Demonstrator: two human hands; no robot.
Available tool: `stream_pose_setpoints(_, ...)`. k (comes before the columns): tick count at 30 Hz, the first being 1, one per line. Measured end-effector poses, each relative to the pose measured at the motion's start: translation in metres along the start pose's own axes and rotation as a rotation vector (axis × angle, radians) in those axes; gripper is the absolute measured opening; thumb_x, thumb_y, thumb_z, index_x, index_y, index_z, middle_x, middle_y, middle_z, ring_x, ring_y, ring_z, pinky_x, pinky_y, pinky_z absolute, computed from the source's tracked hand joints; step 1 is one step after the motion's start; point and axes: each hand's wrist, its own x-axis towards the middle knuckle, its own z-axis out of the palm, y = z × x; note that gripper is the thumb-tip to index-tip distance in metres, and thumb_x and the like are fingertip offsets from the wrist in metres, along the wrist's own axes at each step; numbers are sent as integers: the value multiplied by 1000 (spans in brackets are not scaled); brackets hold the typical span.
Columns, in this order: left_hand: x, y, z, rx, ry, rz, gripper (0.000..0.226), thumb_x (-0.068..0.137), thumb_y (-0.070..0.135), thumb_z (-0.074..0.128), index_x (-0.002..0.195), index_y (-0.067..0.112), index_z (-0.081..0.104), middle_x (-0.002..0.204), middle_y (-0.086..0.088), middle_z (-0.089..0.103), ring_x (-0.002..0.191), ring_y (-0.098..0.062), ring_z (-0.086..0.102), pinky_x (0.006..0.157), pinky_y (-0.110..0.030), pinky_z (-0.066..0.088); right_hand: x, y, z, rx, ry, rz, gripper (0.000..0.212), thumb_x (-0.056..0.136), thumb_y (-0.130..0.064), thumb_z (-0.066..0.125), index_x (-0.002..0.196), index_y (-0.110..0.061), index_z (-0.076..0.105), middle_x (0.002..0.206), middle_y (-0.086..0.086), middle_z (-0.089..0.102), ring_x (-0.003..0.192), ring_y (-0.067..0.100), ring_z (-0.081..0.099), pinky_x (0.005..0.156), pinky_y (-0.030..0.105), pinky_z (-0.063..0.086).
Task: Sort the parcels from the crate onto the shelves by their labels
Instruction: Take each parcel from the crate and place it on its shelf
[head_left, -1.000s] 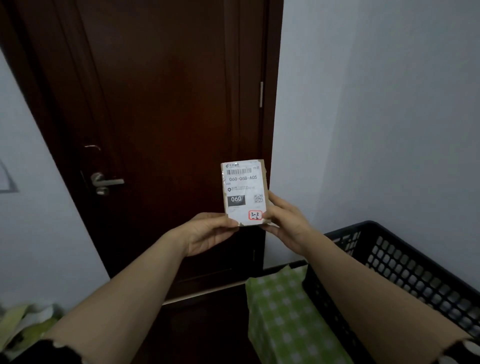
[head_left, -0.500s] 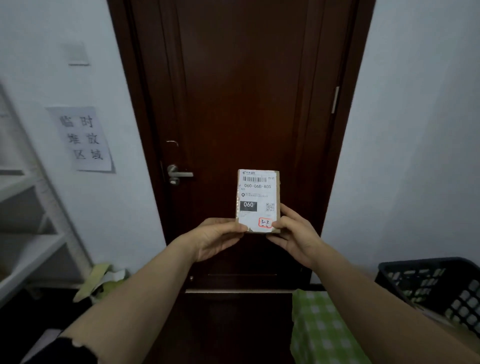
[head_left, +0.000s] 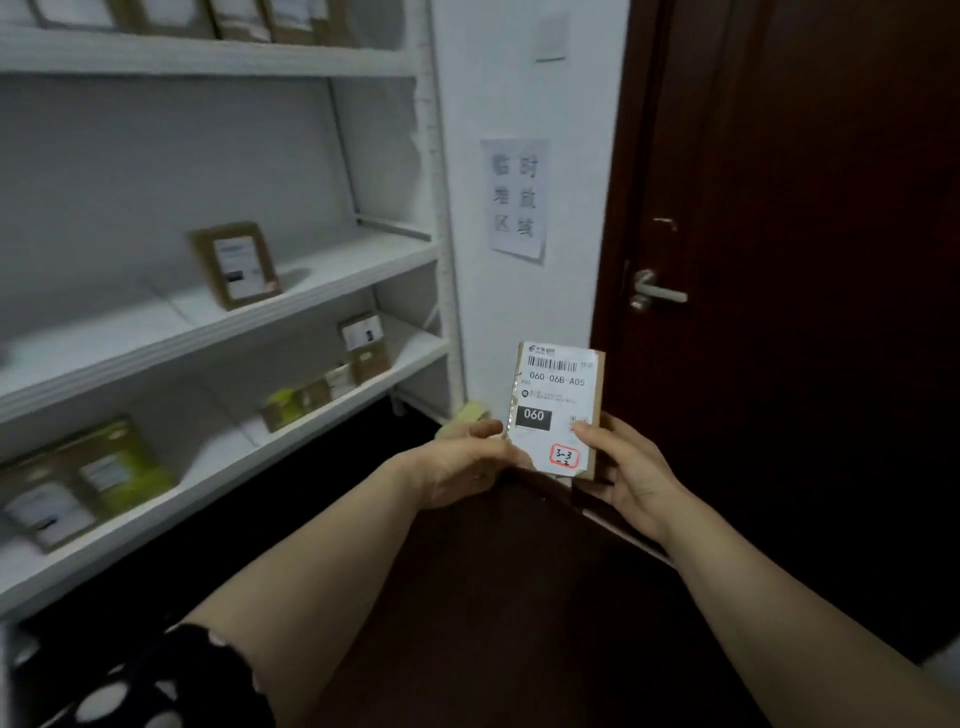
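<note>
A person stands by the white shelves (head_left: 332, 270) and holds up a small brown parcel (head_left: 558, 410) with both hands. The left hand (head_left: 462, 462) grips the parcel's left edge near the bottom, with the fingers curled in behind it. The right hand (head_left: 628, 467) holds the right edge, and its thumb lies flat on the front. The parcel stands upright in the air, to the right of the shelves and in front of the dark brown door (head_left: 789, 312). A white label (head_left: 553, 400) covers most of its front. The label has a barcode at the top, then "060-06B-A05", then a black box with "060". Near the bottom a red box is drawn around some hand-written numbers that look like "3-3". On the wall between the shelves and the door hangs a sheet of paper (head_left: 514, 200) with big characters on it, a bit blurry. A silver door handle (head_left: 655, 293) sticks out to the right of that paper. On the shelves, one brown parcel (head_left: 236, 270) leans back on the middle shelf. More parcels (head_left: 332, 374) sit on the shelf below it, some brown and some with green, and more stand in a row on the top shelf. A black sleeve with white dots (head_left: 156, 680) shows on the left arm.
</note>
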Motion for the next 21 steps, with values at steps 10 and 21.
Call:
stream_pose_setpoints(10, -111, -63, -127, -39, 379, -13, 59, 70, 14, 83, 122, 7, 57, 109, -5, 71, 103, -20, 67, 97, -41, 50, 24, 61, 157, -181, -429, 178, 97, 51, -18, 83, 138, -22, 41, 121, 7, 65, 111, 27, 60, 102, 52, 42)
stream_pose_setpoints(21, -213, -117, -276, -40, 510, -49, 48, 74, 1, 76, 118, 9, 60, 112, -8, 69, 100, -23, 68, 73, -31, 56, 58, 116, 346, -407, -656, 210, 84, 70, 7, 73, 141, -24, 40, 121, 10, 60, 104, 22, 60, 77, 31, 48)
